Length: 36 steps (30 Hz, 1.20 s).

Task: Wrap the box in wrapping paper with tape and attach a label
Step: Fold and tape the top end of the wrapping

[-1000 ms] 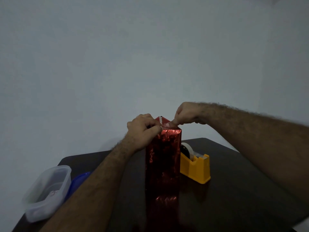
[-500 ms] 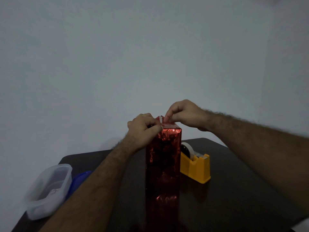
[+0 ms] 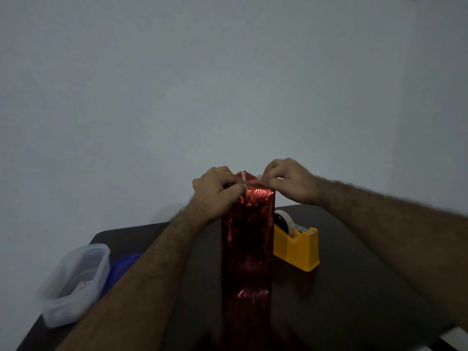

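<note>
A tall box in shiny red wrapping paper (image 3: pixel 247 244) stands upright on the dark table (image 3: pixel 354 287), in the middle of the head view. At its top a red paper flap sticks up. My left hand (image 3: pixel 217 192) grips the box's top left edge with curled fingers. My right hand (image 3: pixel 288 181) pinches the paper flap at the top right corner, with a pale bit, perhaps tape, at its fingertips. A yellow tape dispenser (image 3: pixel 296 243) with a white roll stands just right of the box.
A clear plastic container (image 3: pixel 76 282) sits at the table's left edge, with a blue lid (image 3: pixel 121 266) beside it, partly behind my left forearm. A plain pale wall rises behind the table. The table's right corner lies at the lower right.
My right hand has shifted slightly right and turned at the top of the box, still pinching the flap. My left hand and the box have stayed put.
</note>
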Available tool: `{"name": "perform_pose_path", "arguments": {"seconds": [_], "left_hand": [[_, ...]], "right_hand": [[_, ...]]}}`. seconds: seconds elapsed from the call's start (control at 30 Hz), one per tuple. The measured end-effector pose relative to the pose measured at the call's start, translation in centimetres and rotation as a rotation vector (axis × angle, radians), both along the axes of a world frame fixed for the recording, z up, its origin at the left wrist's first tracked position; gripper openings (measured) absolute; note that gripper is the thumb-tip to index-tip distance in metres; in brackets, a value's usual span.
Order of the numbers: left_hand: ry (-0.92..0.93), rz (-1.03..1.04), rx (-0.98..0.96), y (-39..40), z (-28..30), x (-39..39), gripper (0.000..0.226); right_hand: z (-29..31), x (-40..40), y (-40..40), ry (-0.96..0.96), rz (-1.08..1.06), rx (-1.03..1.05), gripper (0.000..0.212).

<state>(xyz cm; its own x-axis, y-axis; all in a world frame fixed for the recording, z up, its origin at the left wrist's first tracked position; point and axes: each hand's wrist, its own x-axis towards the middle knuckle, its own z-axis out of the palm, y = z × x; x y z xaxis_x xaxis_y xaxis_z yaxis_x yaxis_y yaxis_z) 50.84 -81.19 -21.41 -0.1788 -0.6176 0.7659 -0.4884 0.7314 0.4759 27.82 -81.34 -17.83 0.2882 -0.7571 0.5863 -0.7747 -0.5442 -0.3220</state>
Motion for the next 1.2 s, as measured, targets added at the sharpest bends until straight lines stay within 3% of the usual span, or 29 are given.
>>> {"name": "perform_pose_path", "arguments": {"seconds": [0.1, 0.2, 0.37, 0.57, 0.77, 1.0, 1.1, 1.2], "left_hand": [[0.004, 0.014, -0.018, 0.1, 0.0, -0.1, 0.018], [-0.012, 0.032, -0.026, 0.3, 0.2, 0.0, 0.023], [-0.023, 0.037, -0.021, 0.7, 0.3, 0.0, 0.029], [-0.033, 0.033, -0.033, 0.9, 0.1, -0.3, 0.026], [-0.05, 0.066, -0.03, 0.8, 0.0, -0.2, 0.031], [-0.009, 0.076, 0.035, 0.8, 0.1, -0.2, 0.022], [0.122, -0.027, 0.167, 0.6, 0.1, -0.1, 0.025], [0.316, -0.201, 0.263, 0.3, 0.3, 0.5, 0.038]], "right_hand": [[0.0, 0.2, 0.9, 0.23, -0.089, -0.21, 0.077], [-0.9, 0.3, 1.6, 0.336, 0.002, -0.445, 0.064], [-2.7, 0.0, 1.7, 0.396, -0.066, -0.43, 0.084], [-2.7, 0.1, 2.2, 0.418, -0.117, -0.506, 0.08], [-1.6, 2.2, 2.3, 0.575, -0.248, -0.595, 0.083], [-0.4, 3.8, 2.8, 0.675, -0.35, -0.391, 0.104], [-1.0, 2.7, 2.3, 0.506, -0.251, -0.231, 0.116], [-1.4, 1.4, 2.1, 0.302, -0.121, -0.095, 0.109]]}}
